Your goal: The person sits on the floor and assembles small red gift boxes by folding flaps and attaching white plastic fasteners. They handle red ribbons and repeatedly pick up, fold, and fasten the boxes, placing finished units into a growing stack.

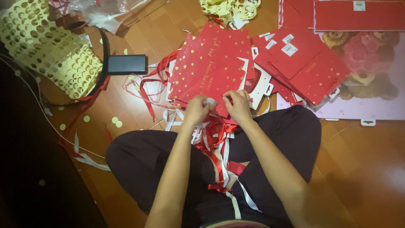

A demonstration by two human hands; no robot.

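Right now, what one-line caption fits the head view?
Seated on a wooden floor, left hand and right hand pinch red and white ribbons over red gift bags.

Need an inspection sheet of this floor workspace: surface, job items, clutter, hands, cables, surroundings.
Surface: wooden floor, person seated cross-legged on it.
Job's things: red and white ribbons heaped in the lap; red gift bags with gold hearts stacked just ahead.
Clutter: gold paper dots scattered at left; loose red ribbon on floor.
Grippers: left hand and right hand close together, pinching ribbon.
Cables: thin white cord along the left.
Surroundings: yellow punched sheets, black box, pink teddy-bear bag, more red bags.
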